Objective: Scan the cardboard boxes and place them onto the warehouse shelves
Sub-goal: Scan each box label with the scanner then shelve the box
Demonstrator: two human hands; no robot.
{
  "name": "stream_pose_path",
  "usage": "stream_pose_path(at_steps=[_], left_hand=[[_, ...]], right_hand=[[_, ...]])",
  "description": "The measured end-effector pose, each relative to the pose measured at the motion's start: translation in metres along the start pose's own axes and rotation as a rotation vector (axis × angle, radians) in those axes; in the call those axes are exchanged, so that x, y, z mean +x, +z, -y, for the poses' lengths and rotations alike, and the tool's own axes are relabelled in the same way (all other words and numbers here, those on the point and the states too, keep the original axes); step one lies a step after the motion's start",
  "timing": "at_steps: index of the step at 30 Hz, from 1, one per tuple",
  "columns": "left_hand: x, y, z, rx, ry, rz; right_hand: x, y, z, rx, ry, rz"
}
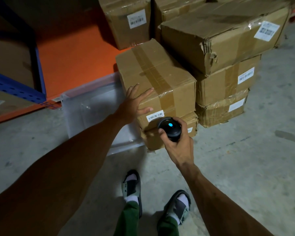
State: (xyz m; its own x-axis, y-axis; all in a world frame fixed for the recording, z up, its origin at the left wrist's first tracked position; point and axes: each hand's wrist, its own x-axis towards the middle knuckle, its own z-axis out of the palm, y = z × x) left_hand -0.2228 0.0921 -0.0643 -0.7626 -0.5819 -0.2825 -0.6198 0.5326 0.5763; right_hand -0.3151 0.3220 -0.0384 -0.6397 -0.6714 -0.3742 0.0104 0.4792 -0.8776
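Note:
A taped cardboard box (157, 77) tops a short stack on the floor in front of me. Its white barcode label (155, 116) faces me on the near side. My left hand (134, 103) rests flat on the box's near left corner, fingers spread. My right hand (176, 140) grips a black handheld scanner (169, 127) with a blue light on its back, its head just below and right of the label. A lower box (162, 142) under the top one is partly hidden by the scanner.
A taller stack of labelled boxes (228, 68) stands to the right, with more boxes (128, 23) behind. A blue-framed shelf (15, 89) with an orange base (71, 53) holds boxes at left. A clear plastic bin (92, 113) sits left of the stack. My sandalled feet stand on concrete floor (254, 167).

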Motion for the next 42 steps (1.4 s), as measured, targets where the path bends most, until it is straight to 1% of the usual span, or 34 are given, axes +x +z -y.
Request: stream_pose_path(at_steps=[9,18,25,27,30,32,34,35,37,40,41,42], left_hand=[[-0.001,0.0,0.001,-0.04,0.004,-0.002],[-0.003,0.001,0.004,-0.076,0.018,-0.008],[-0.002,0.002,0.007,-0.11,0.04,-0.037],[-0.002,0.002,0.009,-0.145,0.052,-0.032],[-0.004,-0.002,0.022,-0.256,0.042,-0.004],[-0.005,-0.012,0.036,-0.164,0.059,0.012],[-0.012,-0.025,0.052,0.009,0.139,0.042],[-0.018,-0.034,0.061,0.048,0.167,0.06],[-0.036,-0.049,0.085,0.043,0.186,0.066],[-0.063,-0.061,0.131,0.073,0.244,0.074],[-0.07,-0.064,0.14,0.088,0.228,0.079],[-0.077,-0.066,0.147,0.066,0.165,0.065]], right_hand=[[0.009,0.011,0.002,0.006,-0.013,-0.028],[0.014,0.013,0.003,0.025,-0.006,-0.015],[0.01,0.015,0.0,0.014,0.011,-0.086],[0.008,0.016,-0.001,0.019,0.019,-0.08],[0.005,0.017,-0.001,0.042,0.049,-0.048],[0.006,0.016,-0.003,0.021,0.062,-0.029],[0.008,0.011,-0.006,-0.002,0.078,-0.014],[0.01,0.008,-0.008,-0.019,0.082,-0.013],[0.013,0.001,-0.008,-0.049,0.098,-0.029],[0.027,-0.007,-0.01,-0.083,0.144,-0.113],[0.033,-0.009,-0.01,-0.106,0.163,-0.135],[0.041,-0.011,-0.01,-0.127,0.182,-0.146]])
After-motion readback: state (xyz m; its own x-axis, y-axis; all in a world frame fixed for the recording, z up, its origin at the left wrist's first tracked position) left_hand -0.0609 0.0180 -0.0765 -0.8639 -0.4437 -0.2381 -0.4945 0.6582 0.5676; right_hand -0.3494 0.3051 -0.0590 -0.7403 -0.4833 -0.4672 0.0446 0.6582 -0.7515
